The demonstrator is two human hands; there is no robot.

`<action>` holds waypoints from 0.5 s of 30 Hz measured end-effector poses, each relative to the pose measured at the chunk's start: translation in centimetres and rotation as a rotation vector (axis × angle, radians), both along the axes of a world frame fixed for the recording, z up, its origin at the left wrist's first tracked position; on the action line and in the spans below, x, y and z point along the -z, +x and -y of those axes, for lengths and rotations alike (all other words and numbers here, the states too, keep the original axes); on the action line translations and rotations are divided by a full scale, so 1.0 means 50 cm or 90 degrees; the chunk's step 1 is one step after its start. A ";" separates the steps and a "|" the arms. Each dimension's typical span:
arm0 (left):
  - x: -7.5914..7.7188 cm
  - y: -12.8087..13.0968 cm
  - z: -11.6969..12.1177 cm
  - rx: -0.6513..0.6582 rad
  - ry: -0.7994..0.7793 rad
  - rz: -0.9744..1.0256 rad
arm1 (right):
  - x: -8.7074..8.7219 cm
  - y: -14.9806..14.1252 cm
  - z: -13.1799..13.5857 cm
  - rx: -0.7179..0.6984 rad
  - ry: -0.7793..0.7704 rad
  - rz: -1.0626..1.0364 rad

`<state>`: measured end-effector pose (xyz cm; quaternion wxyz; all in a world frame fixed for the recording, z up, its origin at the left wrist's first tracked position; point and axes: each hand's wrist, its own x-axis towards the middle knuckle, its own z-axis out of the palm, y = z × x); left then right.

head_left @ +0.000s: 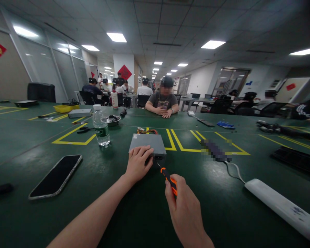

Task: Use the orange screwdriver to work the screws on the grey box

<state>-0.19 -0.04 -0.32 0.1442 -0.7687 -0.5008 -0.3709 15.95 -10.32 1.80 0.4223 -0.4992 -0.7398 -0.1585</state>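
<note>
A grey metal computer power supply [153, 143] lies on the green table in front of me, its socket side facing me and coloured cables coming out behind. My left hand [139, 161] holds its left front corner, fingers over the top and thumb at the near face. In my right hand [184, 201] is a screwdriver [167, 176] with an orange and black handle, gripped between thumb and fingers. The screwdriver's thin shaft points at the near face, just below the socket; whether its tip touches a screw is too small to tell.
Left of the power supply stand a water bottle [101, 127] and a metal bowl [113, 120]; a phone [57, 176] lies nearer. A white power strip [281, 208] with a cord lies at right. Across the green table [222, 193] sits a person [162, 100].
</note>
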 end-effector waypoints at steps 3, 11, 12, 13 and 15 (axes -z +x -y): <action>0.000 0.001 0.001 0.002 0.001 0.002 | -0.012 0.000 -0.003 -0.003 0.020 0.012; 0.000 0.001 0.001 -0.001 0.004 -0.002 | -0.010 0.021 0.025 -0.063 0.046 0.008; 0.000 0.001 0.001 -0.002 0.003 -0.002 | -0.006 0.023 0.028 -0.063 0.048 0.016; 0.000 0.001 0.001 -0.005 0.002 0.000 | -0.001 0.024 0.030 -0.057 0.046 0.025; 0.000 0.001 0.001 -0.007 -0.001 0.000 | 0.011 0.023 0.028 -0.044 0.034 0.041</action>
